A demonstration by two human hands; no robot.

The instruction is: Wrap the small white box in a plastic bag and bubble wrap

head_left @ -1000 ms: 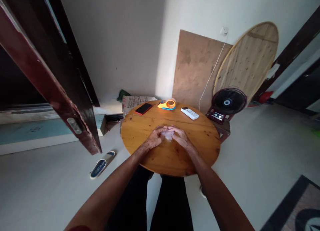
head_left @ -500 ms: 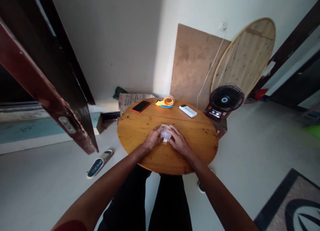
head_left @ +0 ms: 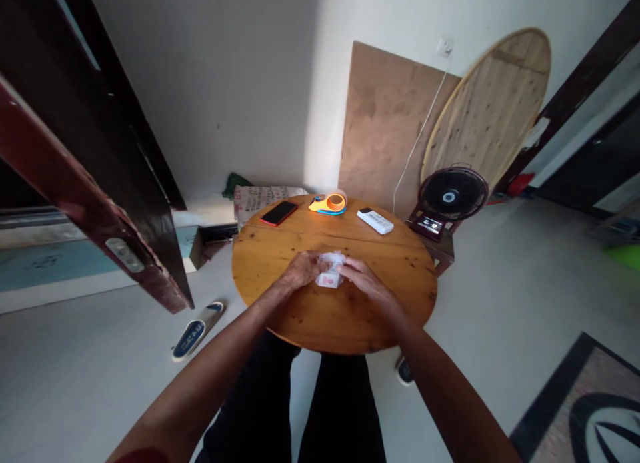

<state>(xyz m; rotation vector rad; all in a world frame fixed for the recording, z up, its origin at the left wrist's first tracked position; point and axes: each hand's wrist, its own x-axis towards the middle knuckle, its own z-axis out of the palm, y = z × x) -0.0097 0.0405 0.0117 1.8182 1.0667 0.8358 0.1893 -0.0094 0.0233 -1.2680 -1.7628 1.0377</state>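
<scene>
A small white packet with a pinkish-red mark is in a clear plastic wrap, low over the middle of the round wooden table. My left hand grips its left side, fingers closed on it. From the right, the fingertips of my right hand pinch the wrap at the packet's edge. Whether the packet rests on the wood cannot be made out. Beyond my hands lie a red-edged phone, an orange and blue tape dispenser and a white remote control.
A dark fan stands just off the table's right side. Behind it, a round wooden board and a brown panel lean on the wall. To the left is a door edge, with a slipper on the floor.
The packet has turned in my hands, so its pinkish-red mark now shows toward me. My right hand has shifted slightly right and its fingers have straightened. The view has moved slightly.
</scene>
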